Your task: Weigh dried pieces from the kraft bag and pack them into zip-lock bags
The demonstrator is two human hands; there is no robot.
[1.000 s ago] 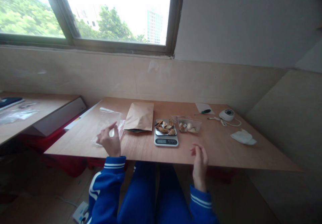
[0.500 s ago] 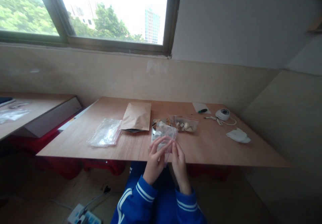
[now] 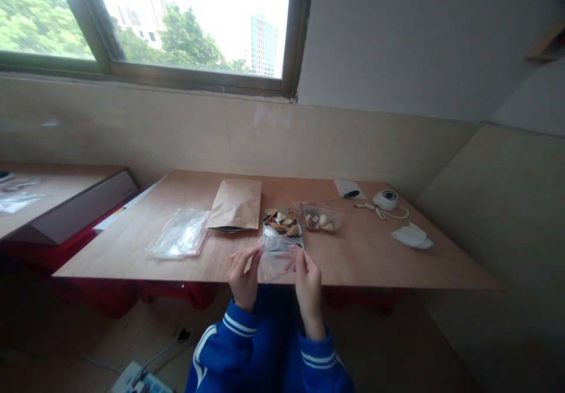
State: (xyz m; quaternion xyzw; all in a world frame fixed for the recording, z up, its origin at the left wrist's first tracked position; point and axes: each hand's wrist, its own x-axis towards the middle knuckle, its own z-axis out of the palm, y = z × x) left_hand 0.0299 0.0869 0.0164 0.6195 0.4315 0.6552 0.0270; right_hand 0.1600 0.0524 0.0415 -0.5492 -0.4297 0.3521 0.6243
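Note:
Between my two hands a clear plastic zip bag point(image 3: 278, 262) is stretched at the table's front edge. My left hand point(image 3: 245, 275) pinches its left side, and my right hand point(image 3: 308, 281) pinches its right side. Just beyond the bag lies a tray point(image 3: 301, 241) bearing several brown dried slices point(image 3: 280, 222), partly hidden by the plastic. Right of the tray sits a filled clear bag point(image 3: 324, 219) with pale and brown pieces inside. A brown kraft paper pouch point(image 3: 236, 205) lies to the left of the tray.
A stack of clear plastic bags point(image 3: 180, 234) lies at left on the wooden table point(image 3: 362, 257). Toward the right are a green-handled screwdriver point(image 3: 352, 194) on white paper, a white dome camera point(image 3: 386, 200) with its cable and a crumpled white tissue point(image 3: 412, 236). A power strip point(image 3: 139, 378) is on the floor.
My hands have moved apart, my left hand going left, spreading the plastic bag between them. The bag has come lower, so the brown slices on the tray now show. The view has shifted slightly.

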